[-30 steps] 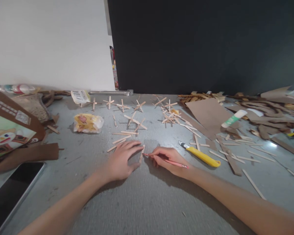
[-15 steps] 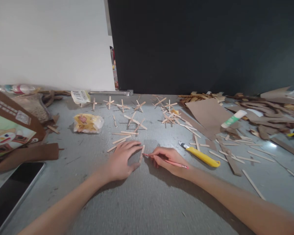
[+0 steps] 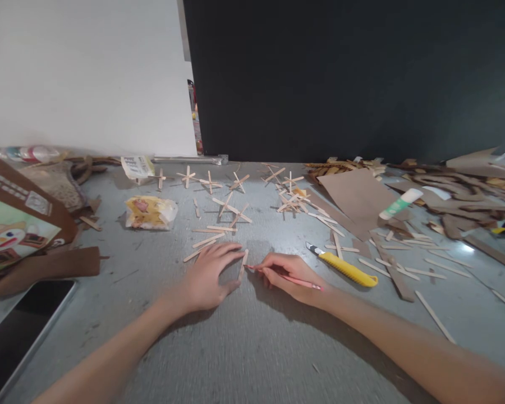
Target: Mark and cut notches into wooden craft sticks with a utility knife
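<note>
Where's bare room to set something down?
Mostly bare: the tabletop between left forearm and right forearm, and between yellow packet and phone. Crowded: right of the yellow cutter, with loose sticks and cardboard; beyond the left hand, with crossed sticks.

Dark phone [image 3: 25, 331] and printed brown box [image 3: 17, 179], both partly beyond the left edge.
</note>
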Available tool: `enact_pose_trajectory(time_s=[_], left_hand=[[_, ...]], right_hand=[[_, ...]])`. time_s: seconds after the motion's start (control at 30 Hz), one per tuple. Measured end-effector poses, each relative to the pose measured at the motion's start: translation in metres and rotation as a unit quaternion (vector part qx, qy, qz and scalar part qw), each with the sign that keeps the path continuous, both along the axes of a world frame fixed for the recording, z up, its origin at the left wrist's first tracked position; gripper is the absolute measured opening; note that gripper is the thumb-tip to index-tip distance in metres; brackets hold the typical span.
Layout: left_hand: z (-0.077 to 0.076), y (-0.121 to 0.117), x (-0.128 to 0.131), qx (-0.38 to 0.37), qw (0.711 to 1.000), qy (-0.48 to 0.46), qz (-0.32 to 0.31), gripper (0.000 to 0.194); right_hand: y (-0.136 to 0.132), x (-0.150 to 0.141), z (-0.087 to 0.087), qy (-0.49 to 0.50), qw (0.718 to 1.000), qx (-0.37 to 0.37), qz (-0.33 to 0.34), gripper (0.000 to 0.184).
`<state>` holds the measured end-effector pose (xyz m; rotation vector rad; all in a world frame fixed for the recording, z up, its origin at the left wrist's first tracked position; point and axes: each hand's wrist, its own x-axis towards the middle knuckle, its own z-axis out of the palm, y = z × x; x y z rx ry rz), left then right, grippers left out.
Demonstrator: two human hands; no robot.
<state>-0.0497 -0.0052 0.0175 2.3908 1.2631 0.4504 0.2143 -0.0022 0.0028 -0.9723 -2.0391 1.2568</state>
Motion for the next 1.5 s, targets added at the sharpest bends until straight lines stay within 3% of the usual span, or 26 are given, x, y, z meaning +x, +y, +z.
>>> enact_pose_trajectory(time_s=[1.5], left_hand=[[0.003, -0.001, 0.001, 0.002, 0.999, 0.038, -0.011, 0.047]], right_hand=[[-0.004, -0.004, 0.01, -0.01, 1.0, 0.001, -0.001, 0.044]])
